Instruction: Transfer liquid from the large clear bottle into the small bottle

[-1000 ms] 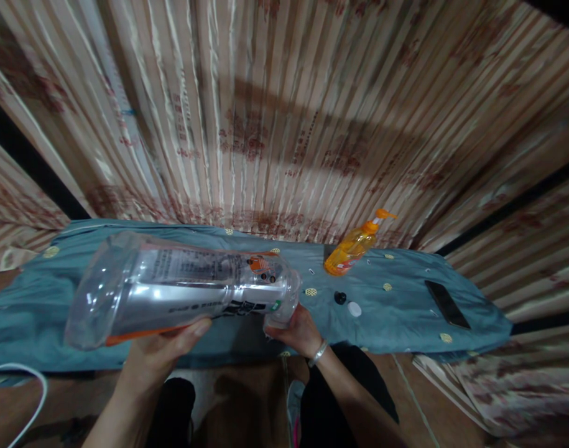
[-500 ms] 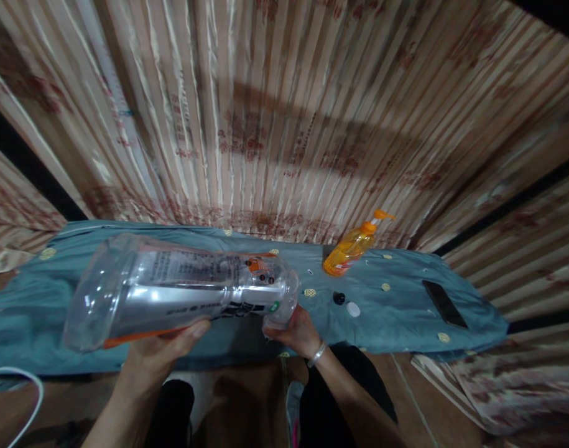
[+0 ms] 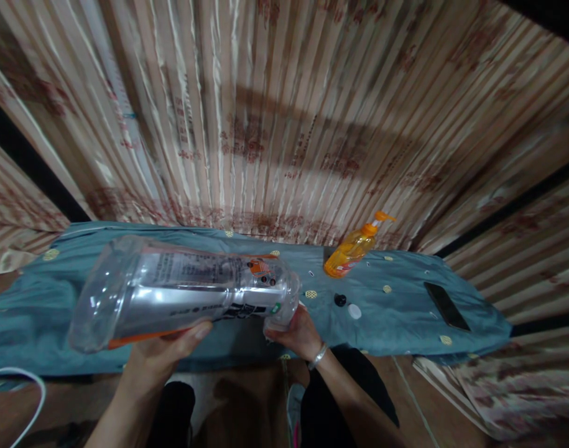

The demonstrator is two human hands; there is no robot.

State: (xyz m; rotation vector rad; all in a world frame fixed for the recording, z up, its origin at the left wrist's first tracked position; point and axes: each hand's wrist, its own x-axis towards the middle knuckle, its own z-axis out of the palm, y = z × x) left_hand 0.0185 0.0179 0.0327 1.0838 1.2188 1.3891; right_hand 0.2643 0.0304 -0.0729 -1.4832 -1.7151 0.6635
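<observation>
A large clear plastic bottle (image 3: 181, 292) with a silver and orange label lies tilted nearly sideways above the blue cloth. My left hand (image 3: 172, 348) is closed around it from below, the thumb along its near side. At the bottle's right end my right hand (image 3: 300, 336), with a silver bracelet on the wrist, is closed on a clear plastic part (image 3: 280, 320). Whether that part is the bottle's own neck or a second container, I cannot tell. To the right on the cloth lie a black cap (image 3: 341, 300) and a white cap (image 3: 354, 311).
An orange pump bottle (image 3: 352, 252) stands at the back of the cloth-covered surface (image 3: 396, 317). A dark phone (image 3: 446, 306) lies at the right. Pleated curtains (image 3: 284, 112) hang close behind. A white cable (image 3: 37, 386) loops at the lower left.
The view has shifted very slightly, so everything sits a few pixels further right. Both hands keep the same hold, and the large bottle stays at nearly the same tilt.
</observation>
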